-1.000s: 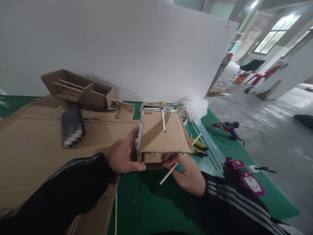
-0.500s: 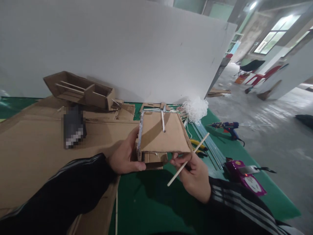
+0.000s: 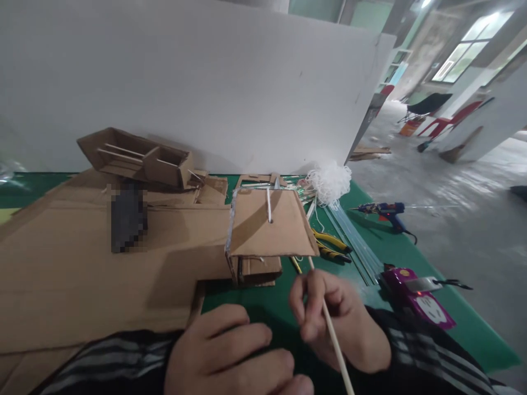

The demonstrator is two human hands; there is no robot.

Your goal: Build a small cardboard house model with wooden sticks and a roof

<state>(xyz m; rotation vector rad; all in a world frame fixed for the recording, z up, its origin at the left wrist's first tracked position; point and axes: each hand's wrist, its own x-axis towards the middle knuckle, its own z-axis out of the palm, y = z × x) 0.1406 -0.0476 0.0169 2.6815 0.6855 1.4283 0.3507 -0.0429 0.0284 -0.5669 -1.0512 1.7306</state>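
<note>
By the surface's front edge, the right hand pinches a stick, the left hand lies empty; bending could snap it.

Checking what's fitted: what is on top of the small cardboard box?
A thin white stick lies on the top panel of the cardboard box, ending at a small hole. Anything below it is hidden.

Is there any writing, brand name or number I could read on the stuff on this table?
No text can be read.
Purple pack: print too blurred.
Dark object on the cardboard sheet: blurred out.
Glue gun: markings too small.
Cardboard box, wooden stick: no print.
</note>
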